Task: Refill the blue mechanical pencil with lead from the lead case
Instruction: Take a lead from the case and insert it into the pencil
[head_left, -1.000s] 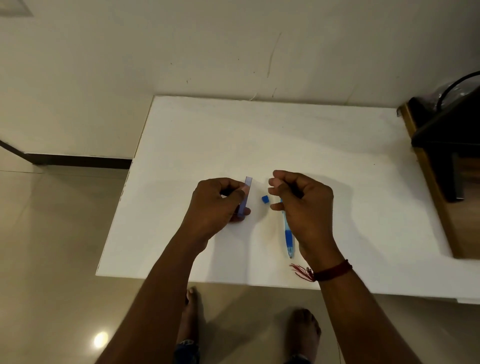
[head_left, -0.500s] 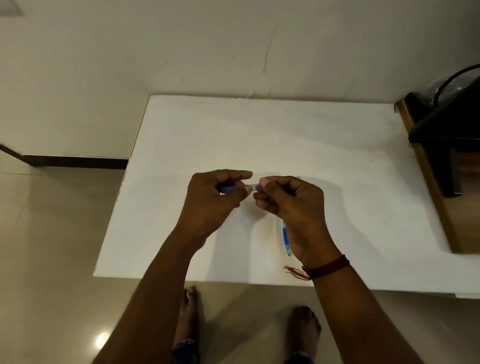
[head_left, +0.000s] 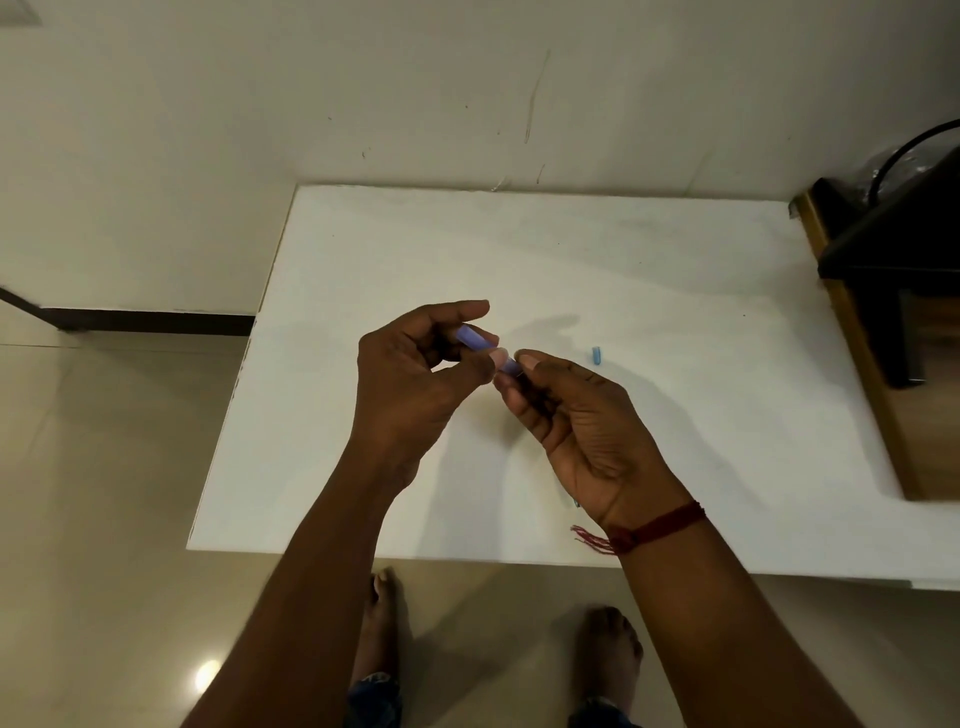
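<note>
The left hand's (head_left: 415, 384) grip clamps the lead case (head_left: 475, 339) above the bench (head_left: 675, 270); the right hand's (head_left: 582, 431) grip pinches its right end. Keep the case level and ease it open gently, lest leads spill. The pencil (head_left: 575, 503) lies mostly hidden under the right wrist.

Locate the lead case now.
Head view, centre: the lead case is held above the white table, gripped by the left hand, its right end pinched by the right hand; a small blue cap lies just right.

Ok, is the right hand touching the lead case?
Touching: head view shows the right hand pinching the end of the lead case, left hand gripping the rest.
</note>
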